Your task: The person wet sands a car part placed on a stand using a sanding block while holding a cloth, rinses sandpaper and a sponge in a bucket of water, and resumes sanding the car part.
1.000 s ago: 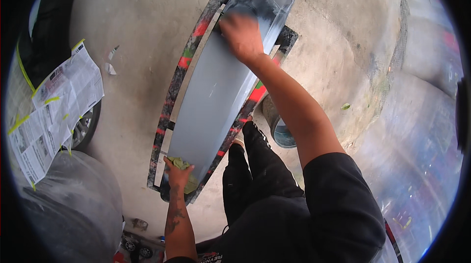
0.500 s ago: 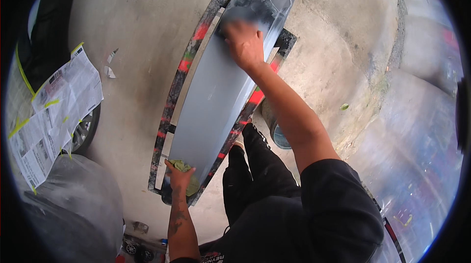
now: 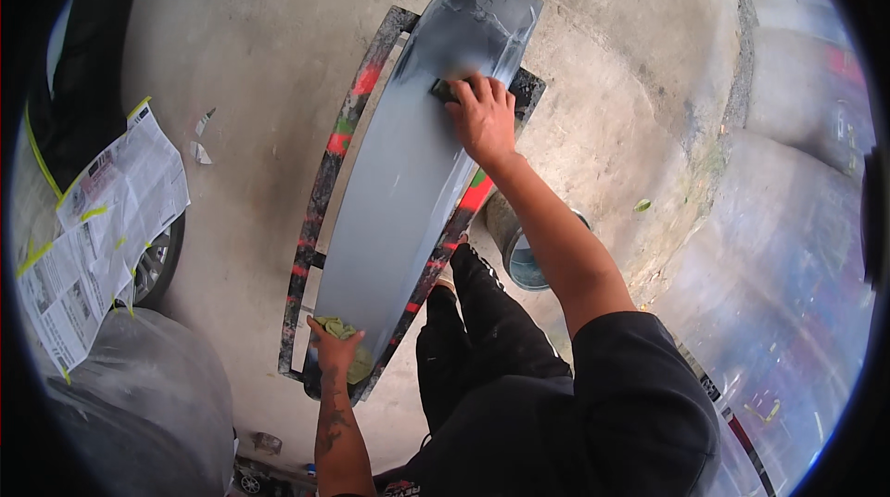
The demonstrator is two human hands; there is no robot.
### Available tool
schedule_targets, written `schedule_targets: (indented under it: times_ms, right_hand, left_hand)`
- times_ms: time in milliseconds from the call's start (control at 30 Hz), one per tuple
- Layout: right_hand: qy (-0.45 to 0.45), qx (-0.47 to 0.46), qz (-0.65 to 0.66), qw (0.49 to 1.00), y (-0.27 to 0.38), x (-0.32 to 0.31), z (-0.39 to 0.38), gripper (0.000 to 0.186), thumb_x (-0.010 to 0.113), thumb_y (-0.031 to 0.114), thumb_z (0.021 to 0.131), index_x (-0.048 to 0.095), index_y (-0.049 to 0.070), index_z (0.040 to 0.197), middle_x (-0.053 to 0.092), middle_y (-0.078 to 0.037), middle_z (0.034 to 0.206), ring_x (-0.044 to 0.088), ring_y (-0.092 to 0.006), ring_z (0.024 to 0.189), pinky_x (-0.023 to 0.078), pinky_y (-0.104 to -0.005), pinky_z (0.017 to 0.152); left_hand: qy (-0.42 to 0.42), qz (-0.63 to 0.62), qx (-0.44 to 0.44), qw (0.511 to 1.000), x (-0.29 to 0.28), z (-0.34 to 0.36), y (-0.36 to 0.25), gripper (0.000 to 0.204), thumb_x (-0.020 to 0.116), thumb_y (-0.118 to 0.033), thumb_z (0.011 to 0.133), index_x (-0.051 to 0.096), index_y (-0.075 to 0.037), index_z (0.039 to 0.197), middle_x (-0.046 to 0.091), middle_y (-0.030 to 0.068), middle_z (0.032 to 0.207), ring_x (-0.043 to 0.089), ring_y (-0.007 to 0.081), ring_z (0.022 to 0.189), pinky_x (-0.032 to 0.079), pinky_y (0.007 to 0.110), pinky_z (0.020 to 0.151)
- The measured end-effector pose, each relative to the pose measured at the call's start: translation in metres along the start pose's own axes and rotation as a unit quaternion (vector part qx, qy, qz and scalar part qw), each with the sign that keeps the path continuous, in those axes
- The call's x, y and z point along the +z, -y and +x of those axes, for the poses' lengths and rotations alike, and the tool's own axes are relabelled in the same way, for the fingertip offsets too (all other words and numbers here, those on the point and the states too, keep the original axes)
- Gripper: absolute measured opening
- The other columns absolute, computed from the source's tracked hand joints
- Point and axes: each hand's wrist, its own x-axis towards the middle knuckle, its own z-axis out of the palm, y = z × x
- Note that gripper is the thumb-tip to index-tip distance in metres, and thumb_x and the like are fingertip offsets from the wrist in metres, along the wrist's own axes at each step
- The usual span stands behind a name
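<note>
1. Head view, starting at the fingers: the right hand [image 3: 487, 126] has its fingers [image 3: 480, 86] bent and bunched close together, clamped on a small dark pad [image 3: 438, 88]. Most of the pad is hidden under the hand, so I can't tell its full shape.
2. That pad sits on the upper part of a long grey panel [image 3: 394, 182], just below the dark, patchy end. I'd keep it flat with the push spread over all the fingers, since tipping it would probably dig in along one edge.
3. The left hand [image 3: 336, 349] is down at the near end, thumb spread away from the other fingers, with a crumpled green cloth [image 3: 336, 326] under and beside it. Can't tell if it's pinching the cloth or just leaning on it. Either way, a firm palm there should help stop the panel sliding.
4. The panel lies lengthwise on a black-and-red splotched stand [image 3: 320, 182], a rail along each side. I'd go easy near the edges and that bright ridge by the right rail; pressure likely piles up there.
5. Further out: a bucket [image 3: 528, 261] by the person's feet, partly behind the right forearm, and off left a wheel [image 3: 159, 261] beside taped-up printed paper [image 3: 120, 186].
</note>
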Motion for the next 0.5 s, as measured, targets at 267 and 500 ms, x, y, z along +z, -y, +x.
schedule_targets:
  times_ms: [267,500]
  right_hand:
    - [-0.1,0.035,-0.042,0.993,-0.045,-0.009,0.04,0.041,0.069,0.028,0.091,0.062,0.022,0.13,0.058,-0.008,0.137,0.055,-0.0334,0.12,0.044,-0.0486,0.098]
    - [0.049,0.025,-0.006,0.998,-0.007,-0.007,-0.016,0.053,0.078,0.025,0.081,0.062,0.028,0.132,0.053,-0.005,0.141,0.053,-0.0301,0.123,0.042,-0.0484,0.098]
  left_hand:
    - [-0.009,0.012,0.024,1.0,0.002,-0.001,0.001,0.136,0.09,-0.034,0.073,-0.012,-0.015,0.161,0.033,0.0438,0.149,0.051,0.0541,0.13,0.049,0.053,0.104]
    - [-0.005,-0.001,0.003,1.0,-0.002,-0.004,-0.004,0.137,0.091,-0.033,0.072,-0.011,-0.014,0.161,0.036,0.0422,0.149,0.048,0.0535,0.133,0.047,0.054,0.107]
